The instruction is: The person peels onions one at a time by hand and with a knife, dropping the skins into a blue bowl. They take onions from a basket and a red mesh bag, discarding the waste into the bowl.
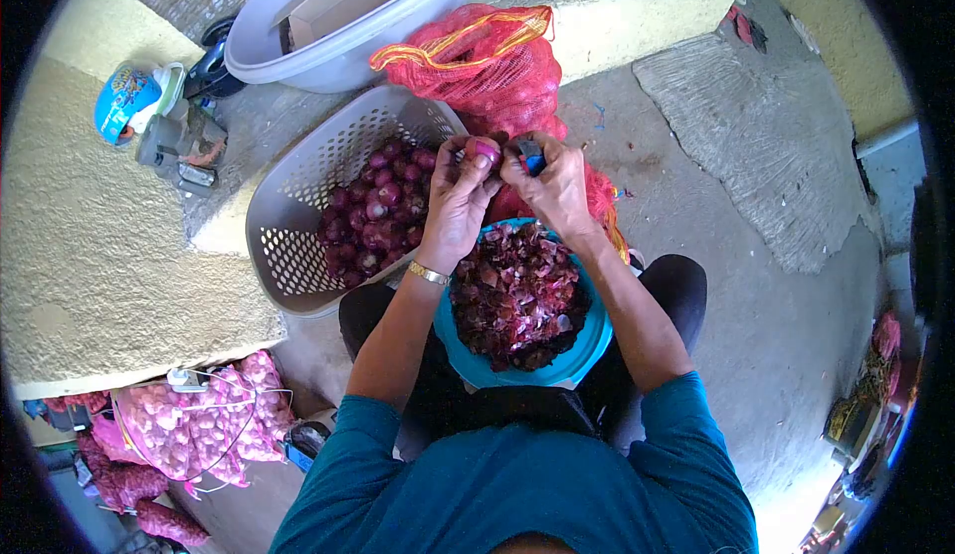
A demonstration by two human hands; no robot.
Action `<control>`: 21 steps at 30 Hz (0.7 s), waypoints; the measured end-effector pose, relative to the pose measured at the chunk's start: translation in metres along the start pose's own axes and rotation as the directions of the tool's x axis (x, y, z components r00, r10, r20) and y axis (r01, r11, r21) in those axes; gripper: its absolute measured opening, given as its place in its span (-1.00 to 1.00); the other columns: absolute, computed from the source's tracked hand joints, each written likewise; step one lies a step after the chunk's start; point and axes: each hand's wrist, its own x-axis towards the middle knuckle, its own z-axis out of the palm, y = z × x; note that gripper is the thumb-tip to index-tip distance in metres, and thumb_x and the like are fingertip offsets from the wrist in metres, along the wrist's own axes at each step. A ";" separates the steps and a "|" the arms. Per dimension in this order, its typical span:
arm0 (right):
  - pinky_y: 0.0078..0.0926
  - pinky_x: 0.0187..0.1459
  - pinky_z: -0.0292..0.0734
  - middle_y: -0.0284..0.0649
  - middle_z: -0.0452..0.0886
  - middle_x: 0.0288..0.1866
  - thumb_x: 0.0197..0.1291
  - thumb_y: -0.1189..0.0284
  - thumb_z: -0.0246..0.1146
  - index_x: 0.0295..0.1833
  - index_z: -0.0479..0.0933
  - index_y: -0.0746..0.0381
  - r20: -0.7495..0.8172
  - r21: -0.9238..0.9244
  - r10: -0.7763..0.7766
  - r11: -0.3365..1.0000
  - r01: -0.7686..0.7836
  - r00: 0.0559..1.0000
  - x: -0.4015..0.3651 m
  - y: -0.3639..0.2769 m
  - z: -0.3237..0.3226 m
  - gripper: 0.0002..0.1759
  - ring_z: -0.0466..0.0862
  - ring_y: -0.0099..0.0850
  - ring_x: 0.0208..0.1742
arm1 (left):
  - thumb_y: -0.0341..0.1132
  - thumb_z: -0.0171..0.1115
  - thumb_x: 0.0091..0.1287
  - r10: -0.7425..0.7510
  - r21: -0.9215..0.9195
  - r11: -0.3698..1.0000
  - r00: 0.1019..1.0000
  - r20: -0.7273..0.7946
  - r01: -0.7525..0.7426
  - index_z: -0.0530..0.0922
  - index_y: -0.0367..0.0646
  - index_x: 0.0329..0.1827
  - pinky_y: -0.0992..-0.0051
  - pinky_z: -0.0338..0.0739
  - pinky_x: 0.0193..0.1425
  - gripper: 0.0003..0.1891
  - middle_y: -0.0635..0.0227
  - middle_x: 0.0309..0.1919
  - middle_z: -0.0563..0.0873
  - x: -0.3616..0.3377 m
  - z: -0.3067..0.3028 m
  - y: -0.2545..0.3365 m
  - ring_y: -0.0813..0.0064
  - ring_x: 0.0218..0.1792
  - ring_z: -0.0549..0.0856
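A red onion [486, 152] is pinched in the fingers of my left hand [462, 194], which has a gold watch at the wrist. Close beside it on the right, my right hand [553, 181] is closed around a small tool with a blue and dark handle [533, 161]; its blade cannot be made out. Below both hands, a turquoise basin [600, 329] between my legs holds a heap of onion skins [519, 295]. Left of my left hand, a grey perforated basket [288, 191] contains many peeled-looking red onions [378, 206].
A red mesh sack [497, 82] of onions stands just beyond my hands. Behind the basket, a large grey tub [348, 62] rests on a ledge. Pink mesh sacks [204, 415] lie at the lower left. Rough concrete floor [736, 335] extends to the right.
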 end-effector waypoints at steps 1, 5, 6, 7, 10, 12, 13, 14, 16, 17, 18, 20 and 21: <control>-0.59 -0.49 0.38 -0.42 0.56 -0.57 0.10 0.49 0.35 -0.27 0.64 0.35 0.000 0.000 -0.001 1.000 0.001 1.000 0.001 0.004 0.001 -0.87 0.41 -0.71 -0.53 | -0.41 0.21 0.42 -0.016 0.005 1.000 1.000 0.009 0.016 0.35 -0.01 0.17 0.37 0.58 0.17 -0.68 0.38 0.06 0.59 -0.001 0.003 0.003 0.53 0.08 0.60; -0.56 -0.51 0.34 -0.40 0.52 -0.59 0.16 0.46 0.36 -0.29 0.63 0.35 -0.004 0.130 0.057 0.990 -0.056 0.998 0.005 -0.001 -0.002 -0.86 0.39 -0.69 -0.54 | -0.39 0.22 0.42 -0.019 -0.005 1.000 1.000 -0.003 0.019 0.38 -0.03 0.15 0.37 0.59 0.17 -0.70 0.35 0.06 0.60 0.002 -0.001 0.004 0.53 0.06 0.61; -0.53 -0.53 0.31 -0.39 0.46 -0.61 0.19 0.46 0.35 -0.35 0.60 0.33 0.023 0.128 0.054 0.990 -0.057 0.998 0.005 -0.007 -0.004 -0.84 0.36 -0.68 -0.55 | -0.39 0.22 0.42 -0.011 -0.006 1.000 1.000 -0.007 0.011 0.38 -0.03 0.15 0.37 0.59 0.17 -0.70 0.35 0.06 0.60 0.002 -0.002 0.006 0.53 0.06 0.61; -0.58 -0.53 0.27 -0.44 0.44 -0.61 0.21 0.46 0.36 -0.37 0.62 0.31 0.049 0.131 0.056 0.989 -0.062 0.997 0.004 -0.007 -0.004 -0.85 0.34 -0.70 -0.54 | -0.38 0.22 0.42 -0.011 -0.025 1.000 1.000 -0.006 0.011 0.38 -0.03 0.15 0.39 0.59 0.15 -0.70 0.36 0.06 0.60 0.003 -0.004 0.007 0.54 0.06 0.62; -0.56 -0.54 0.25 -0.47 0.40 -0.62 0.18 0.48 0.39 -0.41 0.59 0.30 0.066 0.074 -0.017 0.997 0.012 0.998 0.002 0.007 0.001 -0.83 0.31 -0.70 -0.55 | -0.38 0.23 0.41 -0.001 -0.043 0.999 1.000 -0.002 0.001 0.38 -0.03 0.14 0.41 0.60 0.12 -0.70 0.37 0.06 0.60 0.004 -0.008 0.007 0.55 0.05 0.62; -0.55 -0.56 0.20 -0.49 0.36 -0.63 0.16 0.49 0.40 -0.46 0.54 0.31 0.054 0.066 -0.083 0.995 0.079 0.995 0.005 0.008 0.005 -0.79 0.27 -0.71 -0.55 | -0.39 0.23 0.41 0.009 -0.041 0.999 1.000 0.000 -0.009 0.38 -0.03 0.14 0.42 0.60 0.10 -0.70 0.37 0.05 0.60 0.004 -0.009 0.008 0.55 0.05 0.62; -0.55 -0.56 0.19 -0.49 0.35 -0.64 0.16 0.50 0.40 -0.48 0.52 0.30 0.035 0.110 -0.061 0.992 0.056 0.998 0.004 0.001 0.006 -0.77 0.27 -0.71 -0.56 | -0.40 0.23 0.41 0.017 -0.025 1.000 1.000 -0.007 -0.017 0.38 -0.02 0.14 0.43 0.60 0.09 -0.70 0.38 0.05 0.60 0.003 -0.008 0.008 0.55 0.04 0.61; -0.55 -0.57 0.19 -0.49 0.34 -0.65 0.15 0.50 0.40 -0.50 0.51 0.30 0.016 0.153 -0.036 0.988 0.033 0.999 0.003 -0.003 0.007 -0.76 0.26 -0.72 -0.56 | -0.41 0.23 0.40 0.022 -0.009 1.000 1.000 -0.013 -0.022 0.38 -0.02 0.13 0.44 0.60 0.08 -0.69 0.39 0.05 0.60 0.003 -0.007 0.008 0.56 0.04 0.61; -0.57 -0.56 0.21 -0.49 0.35 -0.64 0.14 0.51 0.40 -0.48 0.53 0.30 0.044 0.109 -0.007 0.994 0.002 0.999 0.003 -0.003 0.001 -0.79 0.28 -0.72 -0.56 | -0.44 0.22 0.40 0.029 0.026 0.999 0.999 -0.017 -0.028 0.38 -0.01 0.13 0.42 0.60 0.10 -0.69 0.41 0.04 0.59 0.001 -0.002 0.012 0.55 0.04 0.61; -0.58 -0.56 0.23 -0.49 0.37 -0.64 0.13 0.51 0.39 -0.46 0.56 0.31 0.065 0.064 0.028 0.997 -0.032 0.997 0.003 -0.003 0.000 -0.82 0.30 -0.73 -0.56 | -0.43 0.22 0.40 0.028 0.039 0.999 1.000 -0.010 -0.027 0.39 -0.01 0.14 0.40 0.59 0.12 -0.69 0.38 0.07 0.60 0.002 -0.004 0.011 0.54 0.07 0.61; -0.58 -0.56 0.23 -0.49 0.37 -0.64 0.13 0.51 0.39 -0.46 0.56 0.31 0.067 0.064 0.026 0.998 -0.030 0.997 0.003 -0.003 0.000 -0.82 0.30 -0.73 -0.56 | -0.43 0.22 0.40 0.026 0.051 0.998 1.000 -0.004 -0.025 0.40 -0.02 0.14 0.39 0.58 0.13 -0.70 0.35 0.10 0.61 0.002 -0.005 0.011 0.52 0.09 0.61; -0.57 -0.55 0.29 -0.44 0.44 -0.65 0.10 0.52 0.38 -0.43 0.58 0.32 0.053 0.068 0.036 0.997 -0.040 0.998 0.003 -0.002 0.003 -0.86 0.35 -0.72 -0.56 | -0.43 0.22 0.40 0.036 0.080 0.996 0.999 -0.004 -0.035 0.40 -0.02 0.14 0.40 0.58 0.13 -0.69 0.36 0.11 0.61 0.002 -0.005 0.009 0.53 0.09 0.61; -0.57 -0.55 0.29 -0.44 0.44 -0.65 0.10 0.52 0.38 -0.43 0.58 0.32 0.053 0.068 0.035 0.997 -0.038 0.998 0.003 -0.001 0.004 -0.86 0.35 -0.72 -0.56 | -0.44 0.22 0.40 0.043 0.111 0.993 0.999 -0.005 -0.042 0.40 -0.02 0.14 0.40 0.58 0.13 -0.69 0.36 0.11 0.60 0.002 -0.005 0.009 0.54 0.09 0.61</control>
